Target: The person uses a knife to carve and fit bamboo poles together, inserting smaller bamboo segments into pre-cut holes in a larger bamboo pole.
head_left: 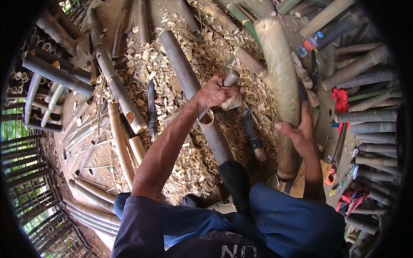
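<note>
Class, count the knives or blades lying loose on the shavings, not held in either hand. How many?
2: a dark knife left of the left hand; a broad blade between the hands. Shavings may hide others.

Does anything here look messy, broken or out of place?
The ground is strewn with bamboo chips and offcuts around the left hand. A big knife lies loose among them, near the thick bamboo pole the right hand holds.
</note>
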{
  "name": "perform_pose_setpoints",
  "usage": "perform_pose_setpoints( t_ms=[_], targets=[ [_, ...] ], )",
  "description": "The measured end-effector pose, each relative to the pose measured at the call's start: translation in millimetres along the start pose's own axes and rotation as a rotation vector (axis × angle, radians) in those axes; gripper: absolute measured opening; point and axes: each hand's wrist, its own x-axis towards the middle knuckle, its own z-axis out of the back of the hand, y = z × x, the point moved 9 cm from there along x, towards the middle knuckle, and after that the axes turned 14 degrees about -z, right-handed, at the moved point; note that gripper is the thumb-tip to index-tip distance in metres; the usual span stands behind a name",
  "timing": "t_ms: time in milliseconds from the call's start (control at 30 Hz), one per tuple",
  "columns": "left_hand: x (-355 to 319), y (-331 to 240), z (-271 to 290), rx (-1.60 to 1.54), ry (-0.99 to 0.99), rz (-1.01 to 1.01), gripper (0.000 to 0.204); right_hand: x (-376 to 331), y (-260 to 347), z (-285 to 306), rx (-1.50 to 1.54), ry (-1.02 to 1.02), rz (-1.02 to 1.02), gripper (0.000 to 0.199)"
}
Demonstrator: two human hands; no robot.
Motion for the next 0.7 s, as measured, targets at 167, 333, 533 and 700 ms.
perform_pose_setpoints(
  t_ms=[167,333,533,700],
  targets=[
    [-22,-2,-5,-0.205,0.022,-0.162,0.013,0,21,-29,-0.099,0.033,0.075,0.083],
    [-34,-11,-12,-0.231,-0.019,-0.06,0.012,5,33,-32,-0.611,0.113,0.079,0.096],
    [-50,-38,-17,-0.058,-0.03,0.0,0.005,-11,92,-55,-0.508,0.17,0.035,0.093],
    [-67,-21,2,0.27,-0.275,-0.341,0.002,-3,73,-76,-0.753,0.216,0.088,0.083]
  ],
)
